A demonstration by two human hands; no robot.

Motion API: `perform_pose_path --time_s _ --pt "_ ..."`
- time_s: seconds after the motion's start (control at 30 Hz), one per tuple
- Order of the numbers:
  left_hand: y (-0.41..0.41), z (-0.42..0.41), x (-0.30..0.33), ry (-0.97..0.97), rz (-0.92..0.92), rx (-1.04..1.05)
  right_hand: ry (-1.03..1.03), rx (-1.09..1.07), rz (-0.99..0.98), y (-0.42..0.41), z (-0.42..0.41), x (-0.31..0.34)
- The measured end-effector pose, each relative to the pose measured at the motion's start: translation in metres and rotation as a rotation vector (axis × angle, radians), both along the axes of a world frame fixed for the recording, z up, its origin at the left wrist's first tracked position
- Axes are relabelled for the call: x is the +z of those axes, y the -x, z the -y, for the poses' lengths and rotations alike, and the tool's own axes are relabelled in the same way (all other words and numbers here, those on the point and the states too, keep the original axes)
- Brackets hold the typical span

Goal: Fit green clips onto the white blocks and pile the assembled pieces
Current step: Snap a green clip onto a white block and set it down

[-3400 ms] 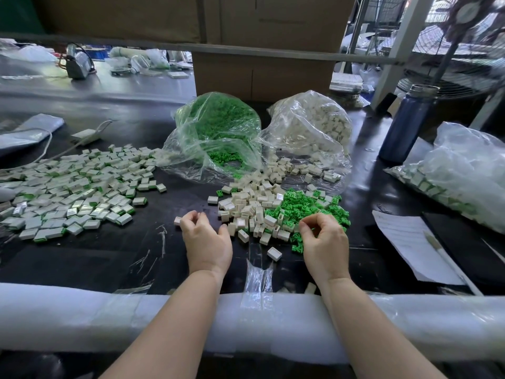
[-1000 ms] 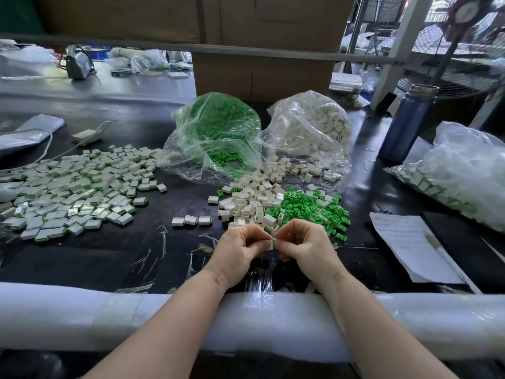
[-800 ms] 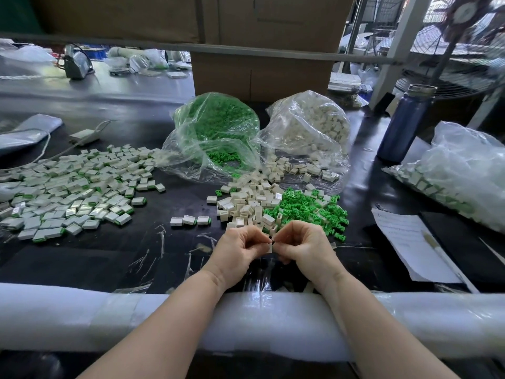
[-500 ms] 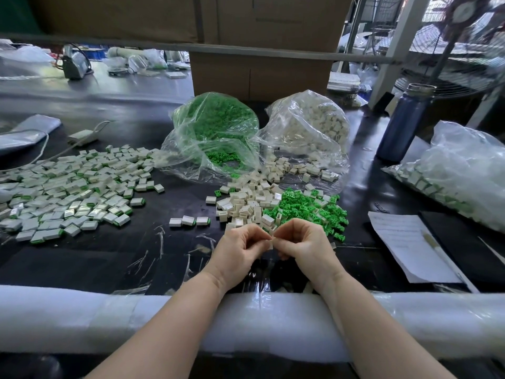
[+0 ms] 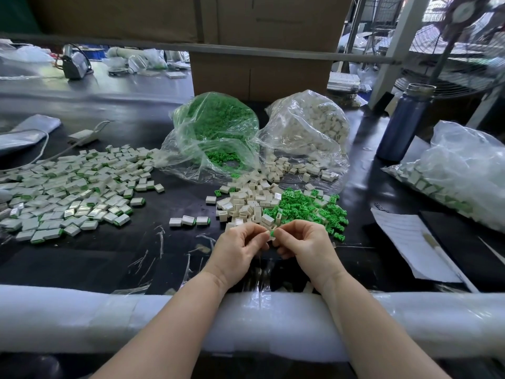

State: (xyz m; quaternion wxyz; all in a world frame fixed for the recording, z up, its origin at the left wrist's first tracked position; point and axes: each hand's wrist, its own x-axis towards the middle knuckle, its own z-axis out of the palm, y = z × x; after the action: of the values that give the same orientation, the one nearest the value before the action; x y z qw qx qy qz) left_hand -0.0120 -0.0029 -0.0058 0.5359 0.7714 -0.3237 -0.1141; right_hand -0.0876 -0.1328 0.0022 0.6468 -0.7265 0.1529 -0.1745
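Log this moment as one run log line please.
step: fitting clip | left hand: pinches white block | right hand: pinches green clip | three assembled pieces in row on table

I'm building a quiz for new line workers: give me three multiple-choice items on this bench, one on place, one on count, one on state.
1. Where is the loose green clip heap?
A. right of the white block heap
B. left of it
C. on the paper

2. How many assembled pieces form the short row?
A. one
B. three
C. six

3. What are the left hand and right hand doing?
A. resting flat
B. pinching one piece together
C. holding the bottle

Key: A, the heaps lie side by side; B, three lie end to end; B, both sets of fingertips meet on it.
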Motion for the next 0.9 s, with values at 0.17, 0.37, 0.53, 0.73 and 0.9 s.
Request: perform_pose_path --time_s 0.17,0.37,0.53,0.73,0.9 --pt "-0.0008 -0.0006 -0.0003 0.009 -0.058 -0.025 0.015 0.005 -0.028 -0.0003 -0.0011 0.0001" --pt "0.0012 -0.0015 0.0022 -0.009 -0.095 -0.07 0.084 0.033 -0.064 0.0009 -0.0036 0.0033" --pt "0.0016 -0.0026 0.0015 -0.072 -0.067 -0.069 0.152 0.061 -0.108 0.0013 -0.002 0.0028" --pt "0.0025 0.0 0.0008 -0.061 -0.03 -0.045 0.213 0.028 -0.068 -0.0013 -0.0037 -0.0004" --pt "0.0029 0.0013 -0.0013 -0.045 0.024 -0.044 0.114 -0.024 -0.021 -0.0019 -0.0033 -0.0009"
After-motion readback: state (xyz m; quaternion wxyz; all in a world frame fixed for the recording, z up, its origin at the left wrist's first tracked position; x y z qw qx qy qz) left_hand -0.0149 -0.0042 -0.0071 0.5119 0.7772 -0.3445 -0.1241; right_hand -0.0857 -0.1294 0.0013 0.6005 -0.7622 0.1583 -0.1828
